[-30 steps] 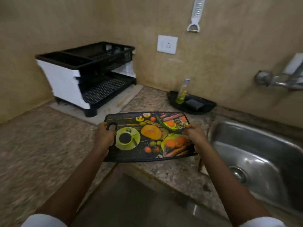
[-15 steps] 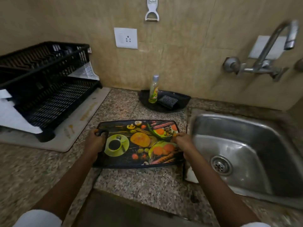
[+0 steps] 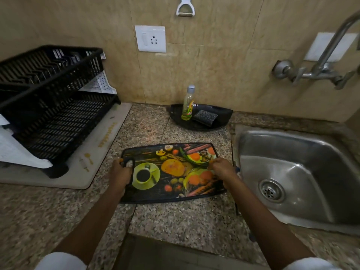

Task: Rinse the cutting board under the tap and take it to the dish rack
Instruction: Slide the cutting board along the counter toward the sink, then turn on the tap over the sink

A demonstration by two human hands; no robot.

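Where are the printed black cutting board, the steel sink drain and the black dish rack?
printed black cutting board point(image 3: 173, 172): head view, printed centre.
steel sink drain point(image 3: 271, 190): head view, strainer middle.
black dish rack point(image 3: 56, 121): head view, lower shelf.

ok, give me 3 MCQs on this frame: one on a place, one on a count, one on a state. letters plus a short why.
1. Where does the dish soap bottle stand?
A. in the sink
B. on the black tray by the wall
C. in the dish rack

2. How many hands grip the cutting board?
A. none
B. one
C. two

3. What state is the tap in?
A. no water running
B. running into the sink
C. spraying the cutting board

Answers:
1 B: the bottle stands upright on the black tray, next to a scrub pad.
2 C: the left hand holds the handle end and the right hand holds the opposite edge.
3 A: no stream is visible and the sink basin looks dry around the drain.
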